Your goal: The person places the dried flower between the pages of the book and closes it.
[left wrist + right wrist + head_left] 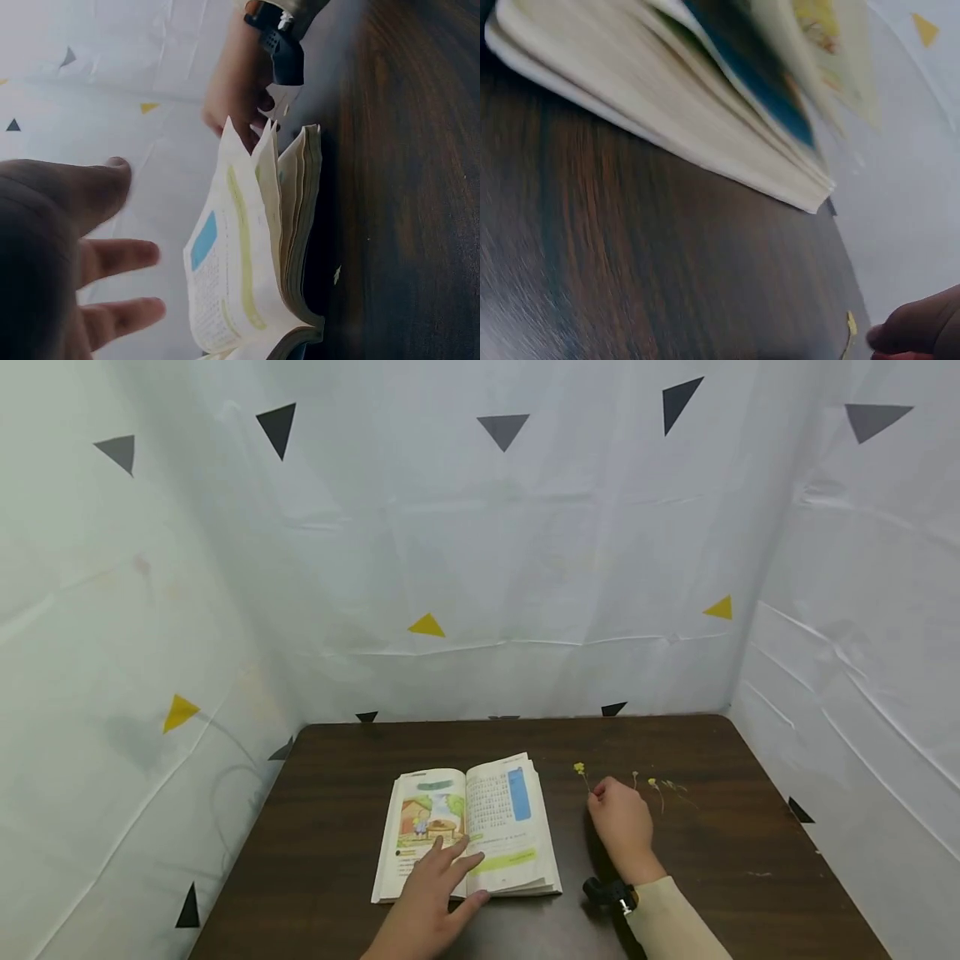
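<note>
An open book with printed, illustrated pages lies on the dark wooden table. My left hand is spread over the book's lower middle, its fingers apart. In the left wrist view its fingers stand clear of the page edges. To the right of the book, my right hand is lowered to the table with curled fingers. Its fingertips pinch the stem of a small yellow flower, whose head points away from me. The fingertips themselves are partly hidden in the head view.
Right of my right hand lie another small yellow flower, a tiny flower head and a thin greenish sprig. A white sheet with black, grey and yellow triangles surrounds the table at the back and sides.
</note>
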The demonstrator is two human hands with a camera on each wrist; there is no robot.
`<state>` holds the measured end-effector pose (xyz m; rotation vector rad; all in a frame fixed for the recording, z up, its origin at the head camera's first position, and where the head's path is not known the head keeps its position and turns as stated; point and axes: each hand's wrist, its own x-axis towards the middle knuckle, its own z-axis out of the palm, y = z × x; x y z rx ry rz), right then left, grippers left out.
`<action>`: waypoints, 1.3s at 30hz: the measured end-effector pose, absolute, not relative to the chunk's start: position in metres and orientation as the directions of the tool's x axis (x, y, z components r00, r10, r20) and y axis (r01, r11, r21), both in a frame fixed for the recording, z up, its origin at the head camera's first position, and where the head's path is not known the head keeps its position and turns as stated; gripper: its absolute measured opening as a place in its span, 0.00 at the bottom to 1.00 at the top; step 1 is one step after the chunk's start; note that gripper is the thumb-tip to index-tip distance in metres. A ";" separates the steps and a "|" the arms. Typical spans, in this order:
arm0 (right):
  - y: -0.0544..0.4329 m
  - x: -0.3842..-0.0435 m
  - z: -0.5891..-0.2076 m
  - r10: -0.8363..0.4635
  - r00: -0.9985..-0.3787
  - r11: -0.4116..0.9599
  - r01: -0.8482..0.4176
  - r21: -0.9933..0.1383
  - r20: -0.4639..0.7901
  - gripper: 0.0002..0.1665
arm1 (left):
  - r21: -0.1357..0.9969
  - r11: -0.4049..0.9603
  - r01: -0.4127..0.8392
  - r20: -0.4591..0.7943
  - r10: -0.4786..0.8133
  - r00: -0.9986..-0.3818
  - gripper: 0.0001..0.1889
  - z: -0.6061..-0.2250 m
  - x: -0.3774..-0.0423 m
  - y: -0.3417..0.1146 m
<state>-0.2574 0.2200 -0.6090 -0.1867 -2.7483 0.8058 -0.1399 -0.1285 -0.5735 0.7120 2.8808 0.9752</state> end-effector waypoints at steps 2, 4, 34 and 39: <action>0.220 -0.261 -0.607 0.178 -0.966 0.857 0.059 -0.512 0.186 0.08 | 0.561 0.732 0.386 0.044 0.439 -0.897 0.31 -0.576 -0.140 -0.129; 0.219 -0.264 -0.606 0.161 -0.975 0.877 0.070 -0.476 0.152 0.09 | 0.534 0.762 0.366 -0.027 0.448 -0.894 0.32 -0.578 -0.140 -0.129; 0.198 -0.282 -0.609 0.144 -0.989 0.916 0.129 -0.381 0.011 0.20 | 0.430 0.824 0.368 -0.134 0.461 -0.877 0.35 -0.612 -0.145 -0.121; 0.195 -0.278 -0.609 0.137 -0.990 0.908 0.109 -0.404 0.041 0.21 | 0.444 0.814 0.374 -0.120 0.468 -0.875 0.35 -0.612 -0.147 -0.119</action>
